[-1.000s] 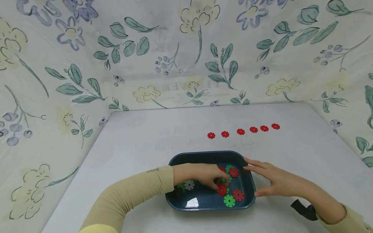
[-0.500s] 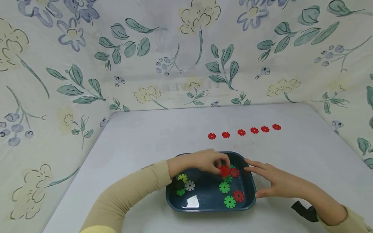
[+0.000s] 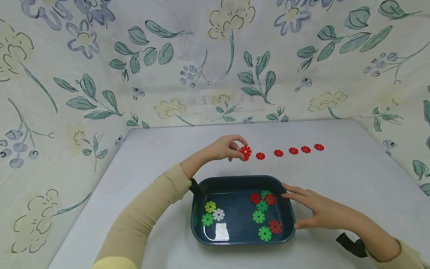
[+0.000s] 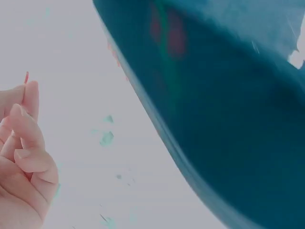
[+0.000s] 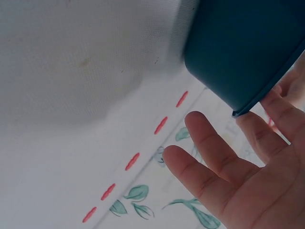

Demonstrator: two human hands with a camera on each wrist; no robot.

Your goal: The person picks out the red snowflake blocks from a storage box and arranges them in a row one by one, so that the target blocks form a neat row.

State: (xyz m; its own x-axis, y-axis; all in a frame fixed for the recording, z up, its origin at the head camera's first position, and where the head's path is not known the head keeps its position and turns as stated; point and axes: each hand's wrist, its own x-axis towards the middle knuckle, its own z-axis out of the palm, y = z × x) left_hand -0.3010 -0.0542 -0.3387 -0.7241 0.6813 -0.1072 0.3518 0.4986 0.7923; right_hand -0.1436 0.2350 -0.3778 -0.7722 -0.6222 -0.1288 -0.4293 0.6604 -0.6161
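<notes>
My left hand [image 3: 223,148] pinches a red notched plastic disc [image 3: 246,150] between thumb and fingers, above the white table beyond the tray. In the left wrist view that disc [image 4: 26,77] shows only as a thin red edge at the fingertips. Behind it, the nearest disc of a red row is partly covered; a red disc [image 3: 260,156] lies just to its right. My right hand [image 3: 324,209] has its fingers spread and touches the right rim of the dark blue tray [image 3: 242,240]. In the right wrist view the fingers [image 5: 209,143] are extended beside the tray wall [image 5: 238,52].
Inside the tray, a yellow disc [image 3: 210,206], a white disc [image 3: 218,214] and a green disc [image 3: 207,219] lie left; several red and green ones lie right. More red discs [image 3: 293,151] continue the row. Floral cloth [image 3: 201,74] hangs behind the table.
My left hand has lifted the red disc out of the tray and carried it away from me to the left end of the red row. The right hand stays at the rim.
</notes>
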